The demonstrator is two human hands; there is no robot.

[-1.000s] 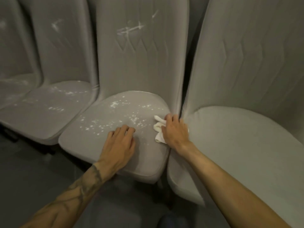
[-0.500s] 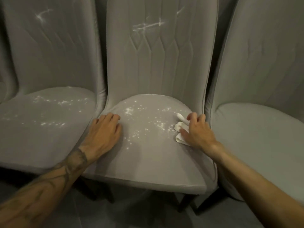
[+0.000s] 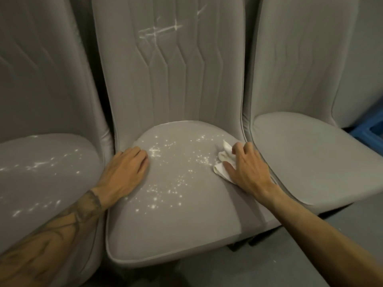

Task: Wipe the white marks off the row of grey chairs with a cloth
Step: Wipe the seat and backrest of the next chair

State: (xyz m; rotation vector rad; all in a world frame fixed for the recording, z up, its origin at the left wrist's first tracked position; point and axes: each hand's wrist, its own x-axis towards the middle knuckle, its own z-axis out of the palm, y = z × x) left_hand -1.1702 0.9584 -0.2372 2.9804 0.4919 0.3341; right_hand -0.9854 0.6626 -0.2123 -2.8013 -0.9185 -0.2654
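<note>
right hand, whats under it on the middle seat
A crumpled white cloth lies under the right hand, pressed on the middle seat. Its left folds show; the rest, and any marks beneath, are covered.

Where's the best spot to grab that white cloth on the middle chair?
Probably the bunched folds of the cloth, from above: they stand proud of the middle seat, while the rest lies flat. The right hand already covers it there.
</note>
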